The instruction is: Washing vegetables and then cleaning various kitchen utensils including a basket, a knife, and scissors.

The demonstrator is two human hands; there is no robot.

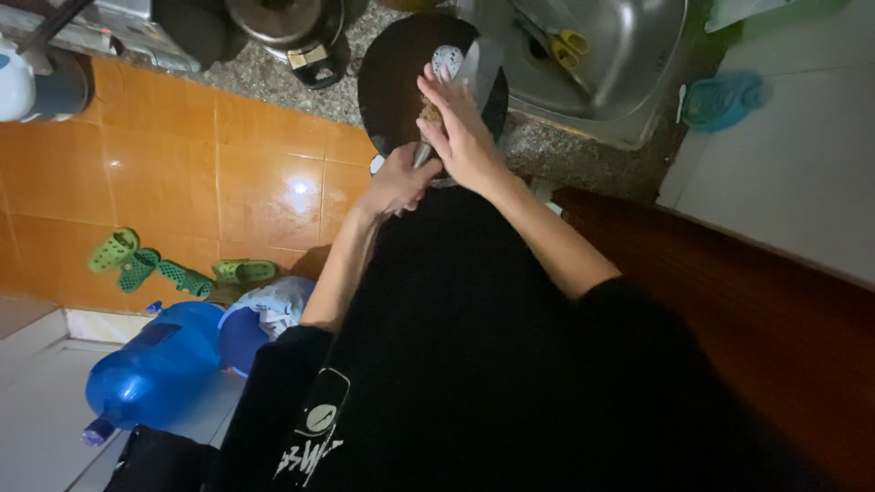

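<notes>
The round dark frying pan (396, 77) lies just ahead of both hands on the speckled stone tabletop (273, 82), its handle running back toward the body. The left hand (398, 185) is clenched around that handle; the right hand (463, 128), farther in, presses a brownish scrubbing pad (430, 113) to the pan. Beside the right hand sits a steel sink (620, 64); orange floor tiles (182, 173) lie left.

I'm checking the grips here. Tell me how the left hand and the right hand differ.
The left hand is closed around the handle of the dark pan, near its rim; the right hand lies flatter on the pan's inside, pressing a brownish scrub pad. The left hand sits lower, nearer the body. Both are bare and touch the same pan.
</notes>
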